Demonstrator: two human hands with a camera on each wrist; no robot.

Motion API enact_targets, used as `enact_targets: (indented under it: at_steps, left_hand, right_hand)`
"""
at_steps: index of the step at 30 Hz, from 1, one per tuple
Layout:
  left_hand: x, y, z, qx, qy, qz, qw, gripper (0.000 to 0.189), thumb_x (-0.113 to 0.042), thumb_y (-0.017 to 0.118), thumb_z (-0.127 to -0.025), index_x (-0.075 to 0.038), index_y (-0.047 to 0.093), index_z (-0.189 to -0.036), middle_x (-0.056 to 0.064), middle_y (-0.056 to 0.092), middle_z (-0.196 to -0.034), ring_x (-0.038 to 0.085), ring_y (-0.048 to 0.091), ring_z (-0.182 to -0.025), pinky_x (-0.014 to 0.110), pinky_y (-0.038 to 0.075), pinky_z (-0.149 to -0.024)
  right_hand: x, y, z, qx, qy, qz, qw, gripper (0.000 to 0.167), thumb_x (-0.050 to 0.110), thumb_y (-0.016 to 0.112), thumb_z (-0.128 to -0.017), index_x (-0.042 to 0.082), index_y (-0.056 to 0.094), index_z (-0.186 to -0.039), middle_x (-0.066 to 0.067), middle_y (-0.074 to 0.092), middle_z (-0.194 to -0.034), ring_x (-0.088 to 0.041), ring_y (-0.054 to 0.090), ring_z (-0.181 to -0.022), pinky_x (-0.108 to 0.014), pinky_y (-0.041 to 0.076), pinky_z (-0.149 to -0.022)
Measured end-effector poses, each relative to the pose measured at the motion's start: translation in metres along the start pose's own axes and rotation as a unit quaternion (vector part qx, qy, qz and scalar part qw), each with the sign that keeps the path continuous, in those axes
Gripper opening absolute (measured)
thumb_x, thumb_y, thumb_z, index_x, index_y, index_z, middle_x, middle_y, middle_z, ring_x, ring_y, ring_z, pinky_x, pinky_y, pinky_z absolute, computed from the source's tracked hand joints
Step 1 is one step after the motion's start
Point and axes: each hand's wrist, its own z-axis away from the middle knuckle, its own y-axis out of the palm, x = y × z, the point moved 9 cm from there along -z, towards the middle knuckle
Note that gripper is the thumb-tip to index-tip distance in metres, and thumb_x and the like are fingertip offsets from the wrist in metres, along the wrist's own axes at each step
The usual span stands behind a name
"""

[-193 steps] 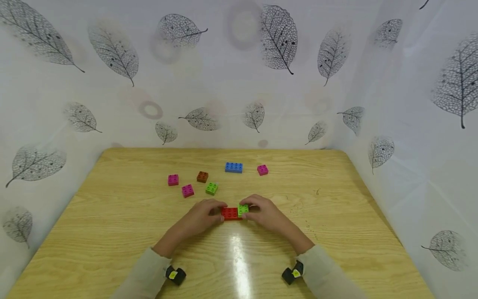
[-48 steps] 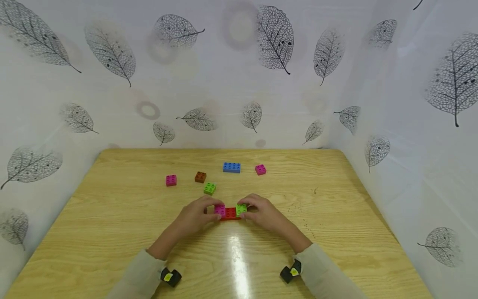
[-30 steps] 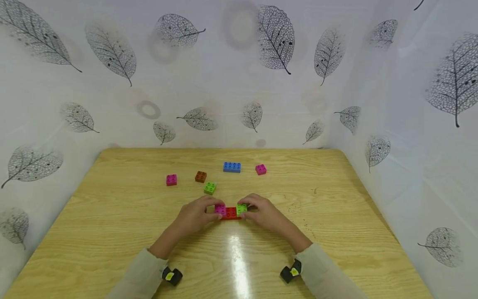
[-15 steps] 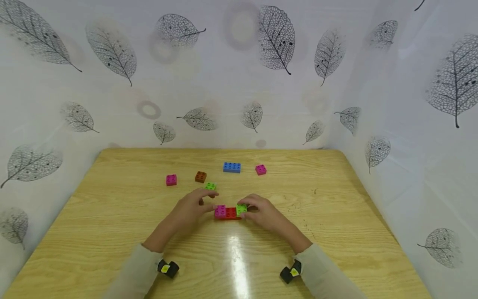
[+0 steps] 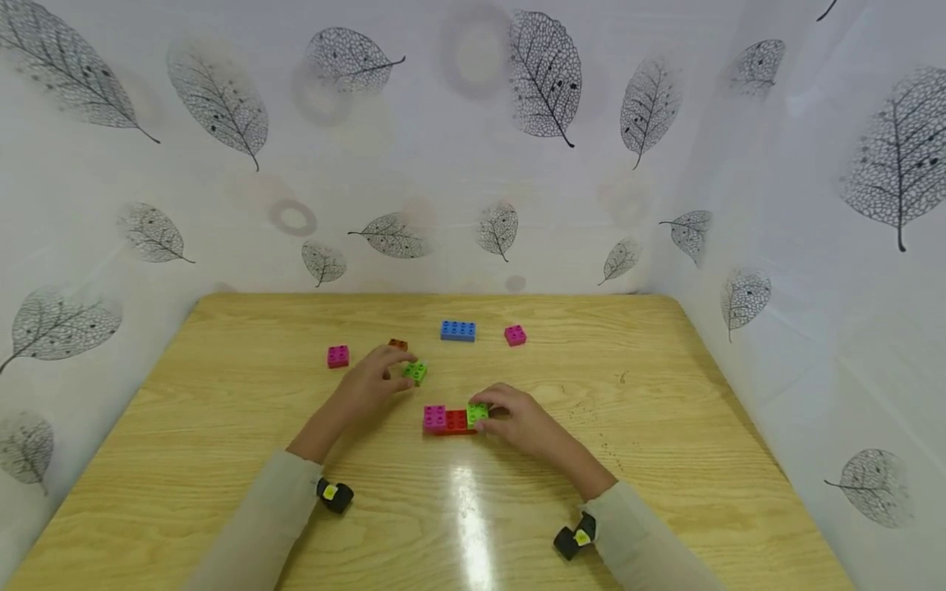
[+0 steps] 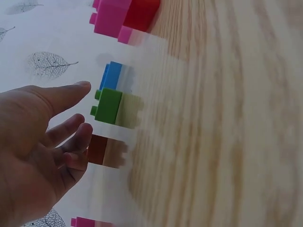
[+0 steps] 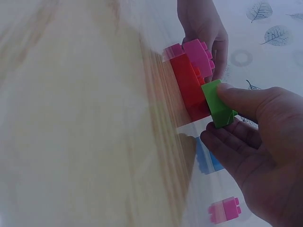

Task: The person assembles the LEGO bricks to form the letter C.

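A long red toy building brick (image 5: 456, 422) lies on the table in front of me. A pink brick (image 5: 434, 418) sits on its left end and a green brick (image 7: 218, 104) on its right end. My right hand (image 5: 517, 417) pinches that green brick between thumb and fingers. My left hand (image 5: 367, 384) reaches to a second, loose green brick (image 5: 415, 373), thumb and fingers spread about it. In the left wrist view a gap shows between the fingertips and this loose green brick (image 6: 109, 106). A brown brick (image 5: 398, 344) just behind is partly covered by the left hand.
A blue brick (image 5: 458, 331) and a pink brick (image 5: 515, 335) lie toward the back of the wooden table (image 5: 606, 386). Another pink brick (image 5: 337, 356) lies left of the left hand. A white leaf-patterned cloth (image 5: 443, 164) hangs behind and at both sides.
Earlier my left hand put a pink brick on the red brick's left end. It has since let go and moved away and left to the loose green brick. The right hand has stayed put.
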Motion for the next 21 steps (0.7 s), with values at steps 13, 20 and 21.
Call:
enact_targets:
  at_steps: [13,20,21]
  left_hand:
    - [0.003,0.0054,-0.0091,0.026,-0.003,-0.004,0.9997,0.045,-0.026,0.068,-0.097,-0.016,0.059,-0.14,0.012,0.052,-0.148,0.036,0.046,-0.139,0.057,0.037,-0.112]
    - [0.0064,0.0091,-0.0117,0.027,0.002,-0.024,0.9993,0.043,-0.027,0.068,-0.098,-0.016,0.06,-0.139,0.011,0.053,-0.147,0.037,0.044,-0.14,0.058,0.036,-0.113]
    - [0.0064,0.009,-0.0116,0.027,0.003,-0.027,0.9993,0.043,-0.027,0.068,-0.098,-0.016,0.061,-0.138,0.011,0.054,-0.146,0.037,0.045,-0.14,0.058,0.036,-0.113]
  right_hand:
    - [0.0023,-0.0011,0.0007,-0.001,-0.002,0.008,1.0,0.031,0.023,0.071,-0.095,0.02,0.067,-0.126,0.007,0.063,-0.121,-0.013,0.063,-0.108,-0.029,0.054,-0.093]
    - [0.0014,-0.0006,0.0005,0.0,0.003,0.008,1.0,0.032,0.022,0.072,-0.095,0.02,0.067,-0.126,0.007,0.063,-0.121,-0.012,0.063,-0.108,-0.029,0.054,-0.093]
    - [0.0014,-0.0007,0.0004,0.0,0.002,0.007,1.0,0.032,0.022,0.072,-0.095,0.019,0.067,-0.127,0.007,0.063,-0.121,-0.012,0.063,-0.109,-0.029,0.054,-0.093]
